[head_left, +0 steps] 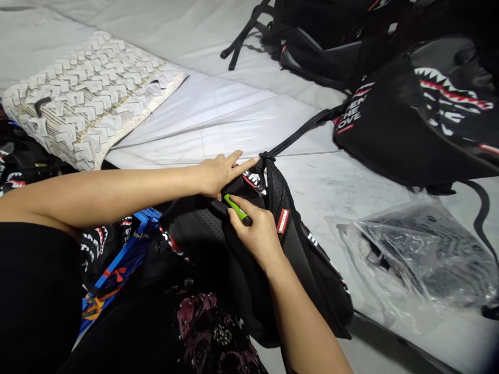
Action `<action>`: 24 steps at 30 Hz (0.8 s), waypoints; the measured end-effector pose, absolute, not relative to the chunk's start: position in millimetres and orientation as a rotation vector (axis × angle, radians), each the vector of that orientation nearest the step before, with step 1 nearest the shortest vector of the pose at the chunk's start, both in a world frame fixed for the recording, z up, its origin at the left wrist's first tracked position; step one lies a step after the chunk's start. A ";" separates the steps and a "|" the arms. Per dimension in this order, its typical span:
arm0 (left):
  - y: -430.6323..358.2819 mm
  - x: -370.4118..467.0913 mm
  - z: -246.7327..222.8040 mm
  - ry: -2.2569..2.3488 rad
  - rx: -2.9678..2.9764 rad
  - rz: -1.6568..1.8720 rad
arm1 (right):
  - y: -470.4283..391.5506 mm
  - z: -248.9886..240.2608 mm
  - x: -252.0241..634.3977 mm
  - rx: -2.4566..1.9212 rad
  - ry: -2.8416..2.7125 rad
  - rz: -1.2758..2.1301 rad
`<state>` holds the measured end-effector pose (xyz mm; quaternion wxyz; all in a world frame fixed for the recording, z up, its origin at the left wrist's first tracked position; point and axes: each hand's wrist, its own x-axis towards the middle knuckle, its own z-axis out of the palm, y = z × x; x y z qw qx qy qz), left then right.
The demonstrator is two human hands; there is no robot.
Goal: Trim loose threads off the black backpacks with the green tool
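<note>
Gripping a green tool (238,209) with dark ends, the person's right hand (259,231) has its thumb and fingers closed around the handle over the upper part of a black backpack (249,291). The left hand (214,176) rests just beside the tool on the same backpack, two fingers spread apart; whether its thumb pinches the fabric cannot be told. The black backpack lies at the near edge of the white tabletop (218,114), against the person's body, with a red label (283,221) on its strap. Farther right lie a shark-mouth backpack (405,140) and, nearer the person, a clear plastic bag (432,249) with dark contents. At the upper left is a pale sheet (93,98) covered in rows of angled strips
</note>
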<state>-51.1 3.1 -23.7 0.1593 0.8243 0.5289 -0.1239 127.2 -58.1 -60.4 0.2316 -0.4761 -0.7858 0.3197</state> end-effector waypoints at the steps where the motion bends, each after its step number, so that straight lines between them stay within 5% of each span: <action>1: 3.0 -49.7 -22.7 1.550 2.357 -0.354 | -58.8 -61.1 127.5 -1.316 -2.155 0.879; 24: 23.7 -94.9 -45.9 1.188 2.040 -0.039 | -52.2 -54.1 125.5 -1.243 -2.122 1.022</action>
